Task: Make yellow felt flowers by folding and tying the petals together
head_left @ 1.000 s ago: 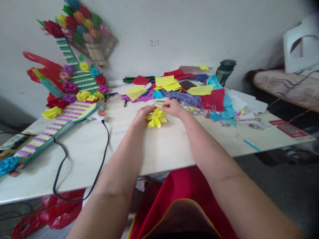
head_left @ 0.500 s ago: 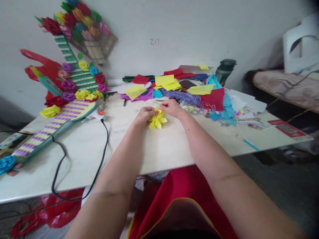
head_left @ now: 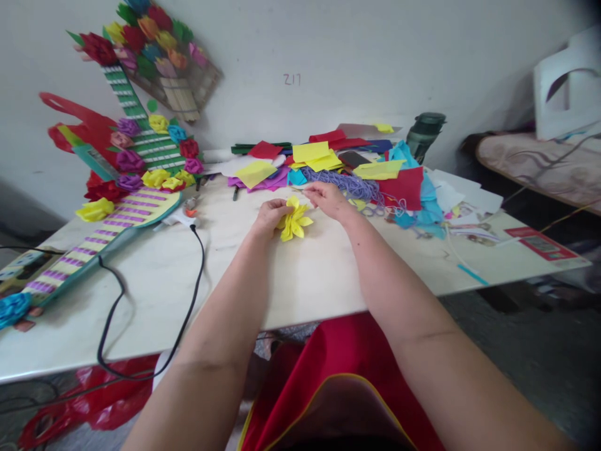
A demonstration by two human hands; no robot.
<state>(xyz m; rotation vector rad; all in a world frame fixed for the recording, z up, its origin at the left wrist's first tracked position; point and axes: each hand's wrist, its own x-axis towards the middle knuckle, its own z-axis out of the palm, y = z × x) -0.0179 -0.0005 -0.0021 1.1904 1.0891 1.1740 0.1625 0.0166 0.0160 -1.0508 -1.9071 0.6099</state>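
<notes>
Left hand [head_left: 272,216] pinches a flower [head_left: 295,222], petals formed; right hand [head_left: 326,200], at its two o'clock, has unclear grasp; remaining work uncertain.

At far left, a colourful flower bouquet [head_left: 164,41] hangs on the wall [head_left: 357,62] beside a green panel [head_left: 162,151] with white stripes. A dark green bottle [head_left: 425,136] stands far right; a red plastic bag [head_left: 107,401] lies on the floor [head_left: 493,363], near left
</notes>
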